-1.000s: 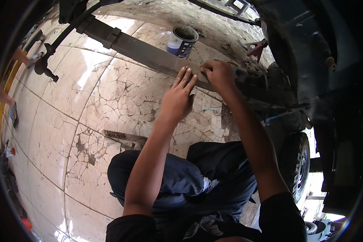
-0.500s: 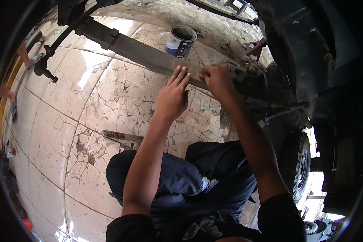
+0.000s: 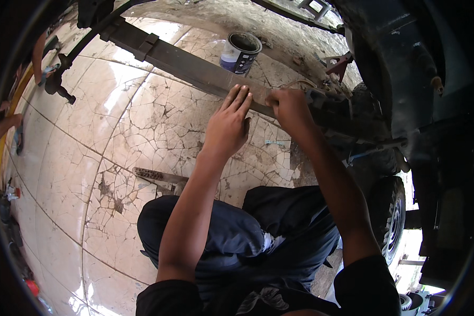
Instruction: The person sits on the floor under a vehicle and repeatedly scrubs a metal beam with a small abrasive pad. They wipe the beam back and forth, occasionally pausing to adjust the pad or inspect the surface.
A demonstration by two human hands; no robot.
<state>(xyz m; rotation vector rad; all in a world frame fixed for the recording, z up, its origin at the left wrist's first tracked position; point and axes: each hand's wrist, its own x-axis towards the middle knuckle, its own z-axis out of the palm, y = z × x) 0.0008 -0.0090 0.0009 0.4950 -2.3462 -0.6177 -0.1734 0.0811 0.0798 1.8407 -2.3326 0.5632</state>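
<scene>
A head-worn fisheye looks down on the nearby hands.

dark metal bar | long, flat | slants down from upper left

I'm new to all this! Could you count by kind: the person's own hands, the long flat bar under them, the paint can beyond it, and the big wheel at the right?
Hands: 2, left hand and right hand
Long flat bar: 1
Paint can: 1
Big wheel: 1
Total: 5
</scene>
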